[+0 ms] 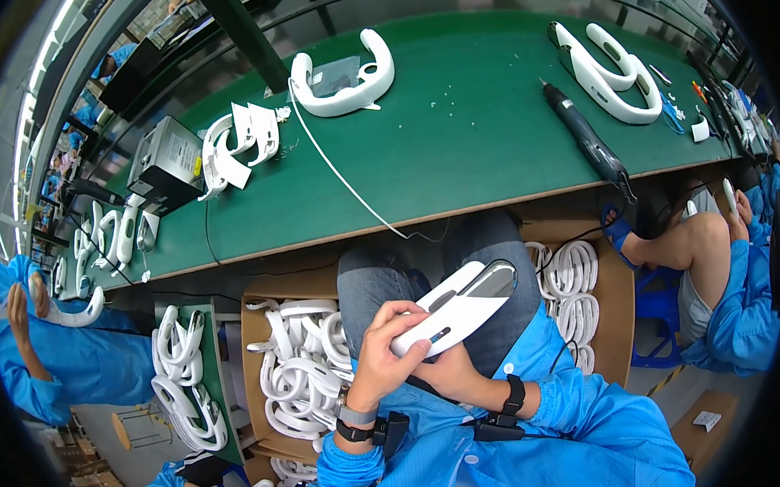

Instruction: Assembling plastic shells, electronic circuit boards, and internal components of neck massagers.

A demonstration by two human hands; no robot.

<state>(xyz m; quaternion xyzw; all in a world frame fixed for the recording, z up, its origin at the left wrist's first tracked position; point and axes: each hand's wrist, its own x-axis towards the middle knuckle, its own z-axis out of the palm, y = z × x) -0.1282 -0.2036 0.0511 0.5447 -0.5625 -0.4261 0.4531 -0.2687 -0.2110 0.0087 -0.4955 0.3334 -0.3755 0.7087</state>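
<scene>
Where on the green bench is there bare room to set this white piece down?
Bare green bench lies between the white U-shaped shell and the electric screwdriver, beyond the thin white cable. Crowded: the left end by the grey box, the right end's tools.

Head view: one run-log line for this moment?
left hand: grips white curved housing | right hand: supports it underneath | position: over lap | electric screwdriver: on green bench

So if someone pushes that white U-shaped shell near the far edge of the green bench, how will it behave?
The white U-shaped shell looks like rigid moulded plastic, so it probably slides stiffly rather than flexing. It lies flat, so tipping or rolling seems unlikely. A thin white cable seems to run from it and may drag.
</scene>
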